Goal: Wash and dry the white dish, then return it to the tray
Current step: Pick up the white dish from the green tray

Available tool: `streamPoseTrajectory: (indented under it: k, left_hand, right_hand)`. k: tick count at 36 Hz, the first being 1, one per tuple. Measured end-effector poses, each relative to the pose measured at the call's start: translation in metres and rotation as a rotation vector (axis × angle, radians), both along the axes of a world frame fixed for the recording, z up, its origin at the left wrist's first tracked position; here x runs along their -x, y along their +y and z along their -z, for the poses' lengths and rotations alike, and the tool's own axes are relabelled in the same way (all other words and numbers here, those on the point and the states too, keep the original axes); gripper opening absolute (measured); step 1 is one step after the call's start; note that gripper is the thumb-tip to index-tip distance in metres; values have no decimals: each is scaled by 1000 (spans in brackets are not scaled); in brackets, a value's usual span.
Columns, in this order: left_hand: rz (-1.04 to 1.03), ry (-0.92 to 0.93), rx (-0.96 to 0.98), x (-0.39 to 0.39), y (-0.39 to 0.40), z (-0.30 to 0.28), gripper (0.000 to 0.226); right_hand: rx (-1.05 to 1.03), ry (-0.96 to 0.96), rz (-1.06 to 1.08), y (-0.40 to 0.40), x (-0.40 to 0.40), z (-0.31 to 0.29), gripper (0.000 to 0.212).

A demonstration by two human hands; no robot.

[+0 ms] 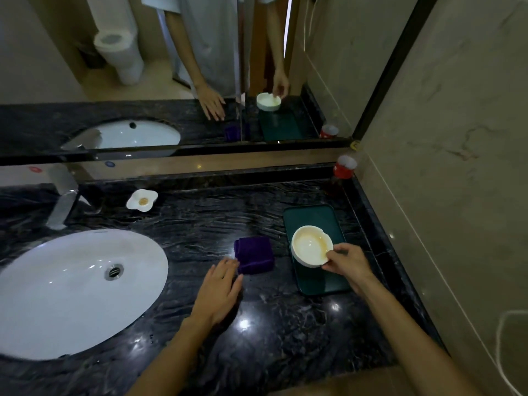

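Dark marble counter [200, 224]: right hand [347, 261] pinches stained, notched white dish [310, 248] over tray [311, 217]; left hand [218, 290] flat, empty.

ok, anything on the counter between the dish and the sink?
Partly. The right hand holds the white dish over the green tray. The folded purple cloth and the left hand, flat on the counter, lie between it and the sink. Both sit low, so carrying the dish over them should work.

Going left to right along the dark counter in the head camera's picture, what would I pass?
Sink → flower-shaped soap dish → left hand, flat on the counter → purple cloth → white dish held at its rim by the right hand over the green tray → red container in the corner.
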State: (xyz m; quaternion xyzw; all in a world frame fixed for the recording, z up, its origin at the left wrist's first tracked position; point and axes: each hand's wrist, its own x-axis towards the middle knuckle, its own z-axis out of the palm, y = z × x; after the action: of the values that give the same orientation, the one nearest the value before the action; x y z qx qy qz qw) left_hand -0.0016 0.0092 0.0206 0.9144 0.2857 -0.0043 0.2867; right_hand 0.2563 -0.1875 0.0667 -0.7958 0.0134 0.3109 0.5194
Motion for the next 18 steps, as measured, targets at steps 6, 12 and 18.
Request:
streamPoseTrajectory:
  k: [6, 12, 18]
  left_hand:
    - [-49, -188, 205, -3, -9, -37, 34]
    - [-339, -374, 796, -8, -29, -67, 35]
    - [-468, -455, 1199, -12, -45, -96, 38]
  right_hand:
    - [-65, -29, -79, 4, 30, -36, 11]
    - [-133, -17, -166, 6, 59, -55, 9]
    - [-136, -11, -247, 7, 86, -66, 12]
